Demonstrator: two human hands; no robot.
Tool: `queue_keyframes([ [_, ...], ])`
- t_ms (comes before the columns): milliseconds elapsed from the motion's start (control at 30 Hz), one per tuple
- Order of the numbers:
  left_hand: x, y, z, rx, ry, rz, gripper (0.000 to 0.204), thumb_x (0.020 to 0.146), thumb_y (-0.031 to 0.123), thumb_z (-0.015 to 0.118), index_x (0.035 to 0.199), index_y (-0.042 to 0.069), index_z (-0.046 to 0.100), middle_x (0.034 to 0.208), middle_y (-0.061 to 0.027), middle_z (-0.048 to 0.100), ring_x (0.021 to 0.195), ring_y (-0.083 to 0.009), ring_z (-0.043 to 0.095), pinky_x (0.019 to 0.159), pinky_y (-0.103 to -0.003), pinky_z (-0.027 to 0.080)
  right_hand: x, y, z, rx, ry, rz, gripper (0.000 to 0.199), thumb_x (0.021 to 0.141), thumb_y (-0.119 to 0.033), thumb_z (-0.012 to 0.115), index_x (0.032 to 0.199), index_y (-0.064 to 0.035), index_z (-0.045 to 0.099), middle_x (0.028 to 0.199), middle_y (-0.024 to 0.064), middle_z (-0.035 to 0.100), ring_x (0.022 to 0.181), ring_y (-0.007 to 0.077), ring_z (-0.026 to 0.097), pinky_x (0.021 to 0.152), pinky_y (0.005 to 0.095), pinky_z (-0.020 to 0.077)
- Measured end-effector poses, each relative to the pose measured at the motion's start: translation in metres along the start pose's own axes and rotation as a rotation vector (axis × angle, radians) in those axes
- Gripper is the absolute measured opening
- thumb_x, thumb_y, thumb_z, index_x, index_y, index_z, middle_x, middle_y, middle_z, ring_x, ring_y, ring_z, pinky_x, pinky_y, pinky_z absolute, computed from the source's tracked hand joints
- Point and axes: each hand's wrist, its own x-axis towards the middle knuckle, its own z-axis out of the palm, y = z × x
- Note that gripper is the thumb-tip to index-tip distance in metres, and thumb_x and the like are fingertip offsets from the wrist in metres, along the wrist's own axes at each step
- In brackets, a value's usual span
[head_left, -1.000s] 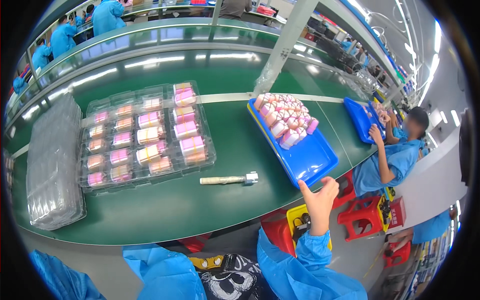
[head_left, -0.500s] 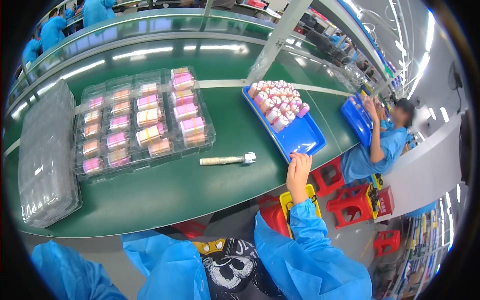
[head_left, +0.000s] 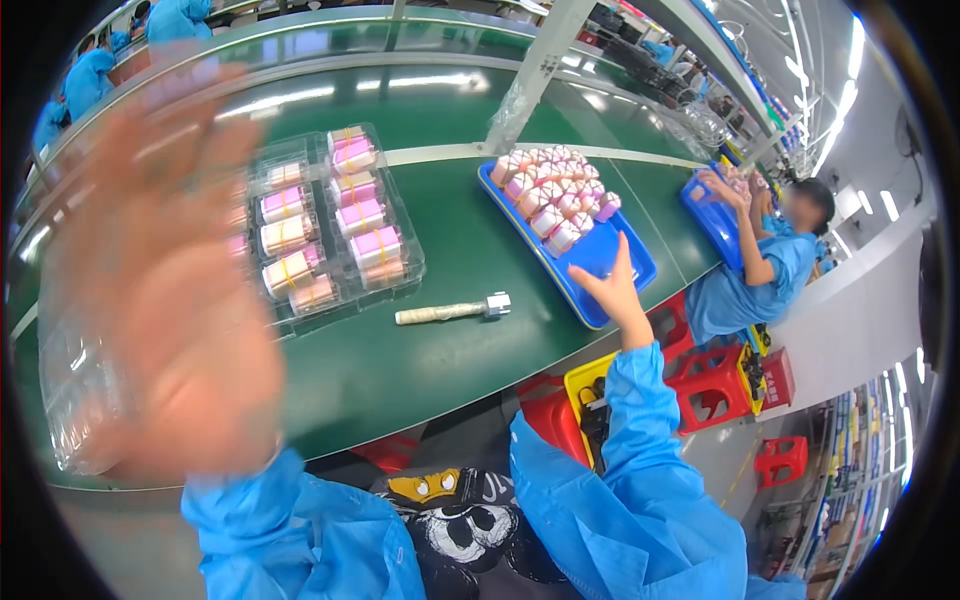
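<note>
My left hand (head_left: 190, 300) is raised large and blurred on the left, fingers stretched and nothing visible in it. It hides part of the clear plastic tray (head_left: 408, 268) and most of the stack of clear plastic trays (head_left: 75, 400). Over the near end of the blue bin (head_left: 605, 248), my right hand (head_left: 618, 288) is open, thumb and forefinger apart. Pink and white blocks (head_left: 552, 195) crowd the far part of that bin. Banded pink, white and peach bundles (head_left: 375, 243) sit in the tray's pockets.
On the green table (head_left: 420, 375) lies a stick-like tool (head_left: 450, 311) with a wrapped handle and pale metal head. A metal post (head_left: 535, 90) rises behind. At right, a co-worker (head_left: 765, 265) reaches into another blue bin (head_left: 715, 222). Red stools (head_left: 705, 395) and a yellow crate (head_left: 588, 390) stand below.
My left hand has come up into view over the trays at left. My right hand has left the bin's near corner, shifting right and farther in with fingers spread.
</note>
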Motion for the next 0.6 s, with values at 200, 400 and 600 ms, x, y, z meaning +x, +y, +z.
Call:
queue_keyframes([
  [200,-0.04,-0.13,0.074,0.456,-0.718,-0.41,0.11,0.069,0.044,0.081,0.146,-0.003,0.018,0.148,-0.029,0.024,0.14,-0.0382,0.026,0.114,-0.045,0.025,0.058,0.006,0.054,0.416,-0.093,0.084,0.125,0.056,-0.029,0.09,0.146,0.0041,0.011,0.145,0.0234,0.031,0.135,0.033,0.033,0.111,0.038,0.0294],
  [400,-0.032,-0.217,0.134,0.726,-1.008,-0.437,0.131,0.048,0.046,0.09,0.147,0.001,0.017,0.146,-0.0365,0.022,0.137,-0.0463,0.026,0.114,-0.043,0.027,0.054,0.013,0.066,0.428,-0.013,-0.016,0.124,0.055,-0.022,0.089,0.147,-0.0011,0.009,0.141,0.0233,0.033,0.132,0.0327,0.036,0.11,0.0402,0.0312],
  [600,-0.027,-0.315,0.161,0.52,-1.079,-0.429,0.138,0.039,0.047,0.094,0.147,0.003,0.02,0.144,-0.0276,0.029,0.134,-0.0407,0.033,0.112,-0.04,0.03,0.06,-0.005,0.067,0.615,0.053,0.056,0.125,0.057,-0.016,0.088,0.148,-0.0046,0.002,0.14,0.0234,0.033,0.127,0.0308,0.043,0.105,0.0386,0.0386],
])
